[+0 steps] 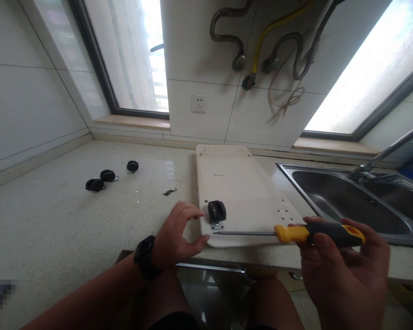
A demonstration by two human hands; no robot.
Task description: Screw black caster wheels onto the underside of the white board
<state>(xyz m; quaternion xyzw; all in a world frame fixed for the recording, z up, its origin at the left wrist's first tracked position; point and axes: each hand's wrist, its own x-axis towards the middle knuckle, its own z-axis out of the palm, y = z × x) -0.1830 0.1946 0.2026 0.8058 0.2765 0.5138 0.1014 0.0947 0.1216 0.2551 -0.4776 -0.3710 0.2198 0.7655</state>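
Observation:
In my right hand (344,270) is a screwdriver (325,233) with a yellow and dark grey handle. Its thin shaft points left, and the tip lies close to my left thumb, over the near left corner of a pale flat board (241,183). My left hand (179,229) wears a black watch and rests at the board's left edge, thumb and fingers apart, with nothing visible between them. Just beyond the screwdriver tip, a black caster wheel (216,211) stands on its metal plate at that corner. Small holes mark the board's other corners.
Left on the speckled counter (55,224) lie three more black casters, one (132,166) apart from a pair (107,175). A small pile of screws (170,192) sits nearer the board. A steel sink (344,192) with a faucet (382,158) is at right. Hoses (261,46) hang on the wall.

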